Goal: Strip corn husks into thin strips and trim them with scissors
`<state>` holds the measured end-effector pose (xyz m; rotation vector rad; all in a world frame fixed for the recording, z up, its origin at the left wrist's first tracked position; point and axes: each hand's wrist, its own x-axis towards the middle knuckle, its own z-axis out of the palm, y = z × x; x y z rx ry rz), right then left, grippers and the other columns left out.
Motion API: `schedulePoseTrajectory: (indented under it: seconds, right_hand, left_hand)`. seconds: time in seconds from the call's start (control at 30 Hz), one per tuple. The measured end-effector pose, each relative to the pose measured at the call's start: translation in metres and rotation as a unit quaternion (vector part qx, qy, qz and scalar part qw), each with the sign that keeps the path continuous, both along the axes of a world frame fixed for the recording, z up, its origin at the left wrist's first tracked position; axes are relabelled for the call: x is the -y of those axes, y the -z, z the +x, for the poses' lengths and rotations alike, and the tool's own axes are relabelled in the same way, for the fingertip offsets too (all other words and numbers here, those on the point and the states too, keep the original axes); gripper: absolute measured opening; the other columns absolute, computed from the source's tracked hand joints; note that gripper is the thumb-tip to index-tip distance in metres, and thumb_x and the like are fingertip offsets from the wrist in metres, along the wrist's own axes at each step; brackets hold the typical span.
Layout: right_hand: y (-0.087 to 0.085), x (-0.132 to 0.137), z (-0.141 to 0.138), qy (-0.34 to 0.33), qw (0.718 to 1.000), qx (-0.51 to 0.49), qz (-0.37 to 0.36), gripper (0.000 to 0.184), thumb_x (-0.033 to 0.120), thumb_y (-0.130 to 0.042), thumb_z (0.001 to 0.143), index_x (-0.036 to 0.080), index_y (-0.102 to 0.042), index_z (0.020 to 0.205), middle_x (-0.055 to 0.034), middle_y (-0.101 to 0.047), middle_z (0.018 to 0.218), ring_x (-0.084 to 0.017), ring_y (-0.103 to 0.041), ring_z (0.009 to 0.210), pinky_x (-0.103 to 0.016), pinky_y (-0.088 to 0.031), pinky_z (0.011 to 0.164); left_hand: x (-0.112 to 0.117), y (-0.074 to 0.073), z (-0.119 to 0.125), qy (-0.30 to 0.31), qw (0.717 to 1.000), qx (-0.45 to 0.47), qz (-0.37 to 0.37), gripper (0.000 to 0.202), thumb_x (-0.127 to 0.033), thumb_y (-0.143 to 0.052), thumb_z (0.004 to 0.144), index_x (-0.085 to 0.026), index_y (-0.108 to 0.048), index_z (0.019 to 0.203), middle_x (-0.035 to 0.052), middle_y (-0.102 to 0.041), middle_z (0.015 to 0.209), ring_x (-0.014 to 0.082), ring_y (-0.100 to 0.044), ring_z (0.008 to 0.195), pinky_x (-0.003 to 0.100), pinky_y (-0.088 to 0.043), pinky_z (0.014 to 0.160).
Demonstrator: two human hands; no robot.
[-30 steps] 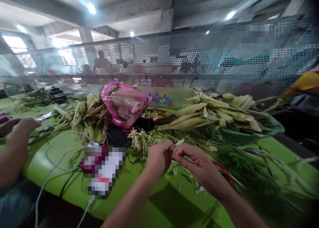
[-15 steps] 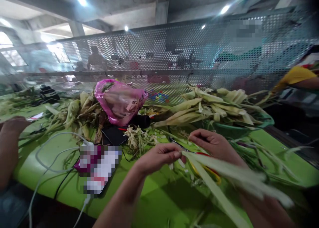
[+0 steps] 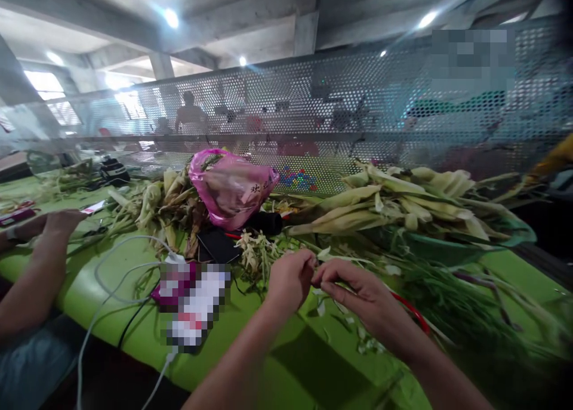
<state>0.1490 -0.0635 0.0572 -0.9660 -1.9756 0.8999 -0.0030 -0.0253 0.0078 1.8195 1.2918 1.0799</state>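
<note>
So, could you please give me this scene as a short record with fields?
left hand: pinching a thin plant strip
right hand: pinching the same strip, fingertips meeting the left
table: green, littered with leaf scraps
behind: pink bag; basin piled with husks
far left: co-worker's hand, white cable

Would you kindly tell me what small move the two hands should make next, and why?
Probably ease the hands apart: the left hand and right hand meet, both pinching one thin green stalk, so it looks ready to split.
</note>
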Motion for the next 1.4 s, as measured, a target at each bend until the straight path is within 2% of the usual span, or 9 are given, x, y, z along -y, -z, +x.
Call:
schedulePoseTrajectory:
  seconds: [0.17,0.33,0.4,0.5,0.67,0.87,1.07,1.27,1.4]
  right_hand:
    - [-0.007,0.001,0.014,-0.018,0.999,0.001,-0.031,0.022,0.038,-0.057,0.090,0.022,-0.061,0.075,-0.0023,-0.063,0.082,-0.019,-0.058,0.079,-0.030,-0.046,0.074]
    - [-0.004,-0.020,0.052,0.124,0.989,-0.054,-0.061,0.025,0.046,-0.063,0.083,0.021,-0.063,0.080,-0.0004,-0.062,0.078,-0.009,-0.044,0.050,-0.023,-0.039,0.048]
    - [0.002,-0.028,0.058,0.156,0.984,-0.050,-0.063,0.029,0.049,-0.066,0.078,0.020,-0.065,0.080,0.0002,-0.059,0.069,-0.012,-0.045,0.052,-0.024,-0.038,0.047]
    - [0.010,-0.030,0.049,0.126,0.991,-0.008,-0.045,0.031,0.051,-0.063,0.079,0.021,-0.065,0.076,-0.0016,-0.059,0.070,-0.018,-0.052,0.064,-0.027,-0.042,0.055]
    - [0.011,-0.016,0.018,0.065,0.989,0.129,0.015,0.027,0.040,-0.054,0.090,0.022,-0.059,0.071,0.0023,-0.052,0.064,-0.015,-0.048,0.063,-0.025,-0.037,0.058]
    - [0.011,-0.004,0.004,0.049,0.978,0.180,0.096,0.023,0.028,-0.050,0.092,0.022,-0.057,0.071,0.0022,-0.054,0.065,-0.015,-0.050,0.062,-0.025,-0.036,0.058]
    - [0.011,-0.006,0.007,0.058,0.977,0.181,0.097,0.026,0.031,-0.049,0.092,0.022,-0.058,0.069,0.0022,-0.054,0.061,-0.015,-0.051,0.058,-0.026,-0.039,0.056]
    - [0.018,-0.028,0.036,0.211,0.957,0.157,0.126,0.022,0.035,-0.056,0.081,0.024,-0.071,0.092,-0.0117,-0.065,0.121,-0.033,-0.059,0.113,-0.046,-0.044,0.094]
    - [0.018,-0.022,0.028,0.262,0.965,-0.003,-0.011,0.024,0.030,-0.052,0.080,0.023,-0.064,0.100,-0.0077,-0.069,0.096,-0.024,-0.066,0.075,-0.038,-0.051,0.069]
  left_hand:
    - [0.009,-0.009,-0.003,0.097,0.985,-0.136,0.043,0.021,-0.023,-0.050,0.083,-0.019,-0.064,0.069,0.0012,-0.058,0.066,0.0140,-0.045,0.063,0.027,-0.029,0.062]
    - [0.013,-0.023,-0.007,0.350,0.930,0.065,-0.091,0.022,-0.035,-0.055,0.086,-0.017,-0.068,0.084,0.0029,-0.064,0.081,0.0132,-0.052,0.073,0.024,-0.038,0.070]
    - [0.011,-0.025,-0.007,0.324,0.920,0.185,-0.124,0.029,-0.044,-0.059,0.084,-0.016,-0.067,0.083,0.0005,-0.057,0.071,0.0104,-0.046,0.065,0.022,-0.036,0.064]
    - [0.005,-0.019,-0.007,0.175,0.925,0.305,-0.143,0.036,-0.052,-0.059,0.083,-0.016,-0.064,0.083,-0.0057,-0.037,0.059,0.0077,-0.028,0.054,0.021,-0.025,0.054]
    - [-0.008,-0.007,-0.004,0.003,0.967,0.249,-0.056,0.027,-0.039,-0.055,0.086,-0.016,-0.063,0.077,-0.0032,-0.046,0.063,0.0100,-0.038,0.062,0.023,-0.029,0.060]
    - [-0.007,-0.003,0.002,0.001,0.966,0.255,-0.044,0.025,-0.034,-0.053,0.084,-0.015,-0.067,0.078,0.0017,-0.060,0.075,0.0145,-0.049,0.074,0.025,-0.036,0.071]
    - [-0.006,-0.004,0.002,-0.063,0.951,0.295,-0.065,0.023,-0.034,-0.058,0.079,-0.014,-0.067,0.073,-0.0010,-0.053,0.065,0.0113,-0.043,0.064,0.024,-0.032,0.062]
    - [-0.005,-0.004,0.001,-0.001,0.897,0.407,-0.171,0.031,-0.044,-0.066,0.075,-0.015,-0.067,0.084,-0.0023,-0.054,0.066,0.0049,-0.027,0.048,0.022,-0.017,0.047]
    - [-0.003,-0.002,0.006,0.011,0.855,0.466,-0.226,0.031,-0.041,-0.073,0.069,-0.016,-0.065,0.085,-0.0008,-0.059,0.074,0.0037,-0.031,0.046,0.021,-0.026,0.047]
